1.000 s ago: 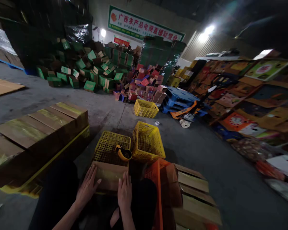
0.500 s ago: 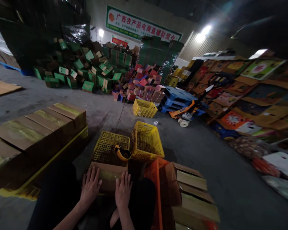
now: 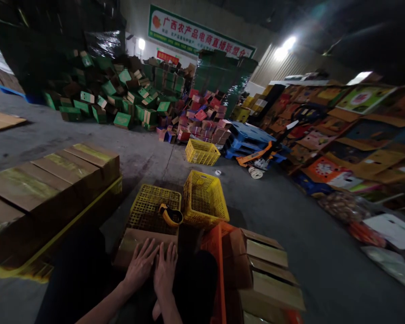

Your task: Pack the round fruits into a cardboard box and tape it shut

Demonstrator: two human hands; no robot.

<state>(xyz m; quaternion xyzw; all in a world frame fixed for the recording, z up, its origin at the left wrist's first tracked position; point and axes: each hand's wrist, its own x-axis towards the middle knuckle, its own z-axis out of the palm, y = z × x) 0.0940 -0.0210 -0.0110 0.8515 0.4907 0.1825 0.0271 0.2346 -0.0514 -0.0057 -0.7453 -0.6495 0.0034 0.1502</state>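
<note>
You're kinda resting your left hand [image 3: 140, 266] and right hand [image 3: 164, 271] on that cardboard box [image 3: 128, 243], fingers stretched out, tape dispenser [image 3: 172, 218] sitting far side.

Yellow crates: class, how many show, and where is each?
4: one crate under the boxes at left, one beneath the tape dispenser, one upright beside it, one farther off near the blue pallets. More may be hidden.

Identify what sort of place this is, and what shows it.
Likely a warehouse or packing area: a big heap of green cartons, stacked blue pallets with an orange pallet jack by them, and yellow plastic crates.
</note>
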